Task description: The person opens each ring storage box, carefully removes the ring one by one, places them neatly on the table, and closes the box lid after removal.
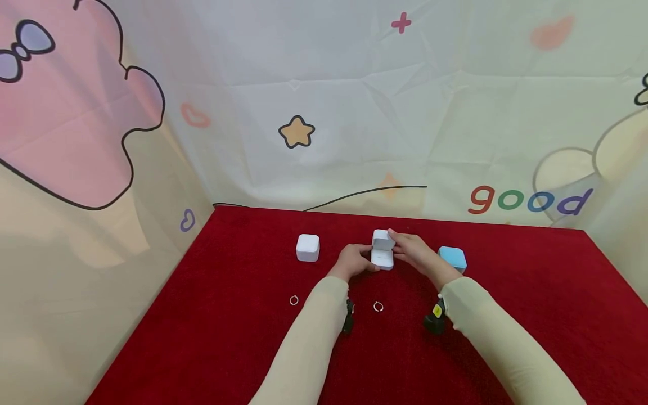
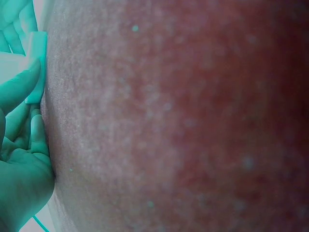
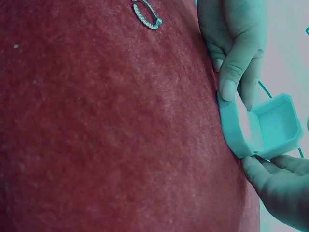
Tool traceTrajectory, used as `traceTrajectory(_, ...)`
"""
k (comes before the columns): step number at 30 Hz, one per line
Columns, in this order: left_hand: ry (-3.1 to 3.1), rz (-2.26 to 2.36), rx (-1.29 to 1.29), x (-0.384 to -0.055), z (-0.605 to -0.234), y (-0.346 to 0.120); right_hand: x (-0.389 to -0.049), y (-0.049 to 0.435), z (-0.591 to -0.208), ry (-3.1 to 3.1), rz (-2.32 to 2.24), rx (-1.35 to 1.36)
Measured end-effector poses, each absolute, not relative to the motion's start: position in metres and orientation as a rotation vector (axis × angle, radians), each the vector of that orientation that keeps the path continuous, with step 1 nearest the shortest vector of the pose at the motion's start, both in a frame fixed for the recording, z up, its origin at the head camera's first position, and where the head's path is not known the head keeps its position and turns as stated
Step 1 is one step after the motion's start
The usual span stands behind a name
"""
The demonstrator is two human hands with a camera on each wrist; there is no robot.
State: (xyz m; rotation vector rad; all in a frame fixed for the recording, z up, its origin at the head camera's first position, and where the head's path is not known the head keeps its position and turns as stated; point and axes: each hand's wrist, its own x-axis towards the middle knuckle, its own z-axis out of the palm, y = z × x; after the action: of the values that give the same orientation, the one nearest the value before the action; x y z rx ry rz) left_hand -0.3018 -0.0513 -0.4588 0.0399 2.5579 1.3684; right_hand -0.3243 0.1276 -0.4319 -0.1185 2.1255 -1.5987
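Holding the open white box [image 1: 382, 253] near the middle of the desk's [image 1: 243, 259] far edge: my left hand [image 1: 352, 261] pinches the base [image 1: 382, 265], right hand [image 1: 416, 251] grips by the lid [image 1: 382, 240]. I judge: base firm, lid light, no tipping.

Three ring boxes are in view: one open white box [image 1: 382, 259], one closed white box [image 1: 307, 248] and one closed light-blue box [image 1: 452, 257]. Two rings show plainly, the left ring [image 1: 294, 304] and the right ring [image 1: 378, 311]; whether a third lies partly hidden by the left sleeve [image 1: 309, 337] cannot be told. There are two hands, left hand [image 1: 351, 261] and right hand [image 1: 415, 251], two cream sleeves counting the right sleeve [image 1: 501, 332], two dark wrist devices [image 1: 435, 319], one red cloth [image 1: 228, 337], and, printed behind, one outlined star [image 1: 296, 132], one pink cross [image 1: 401, 23] and one four-letter word, "good" [image 1: 530, 201].
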Motion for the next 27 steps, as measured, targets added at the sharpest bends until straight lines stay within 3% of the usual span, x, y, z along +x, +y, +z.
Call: traceTrajectory(27, 2.547, 1.389, 0.065, -0.3006, -0.4581, -0.05, -0.319, 0.1274, -0.4374, 2.156, -1.512, -0.195)
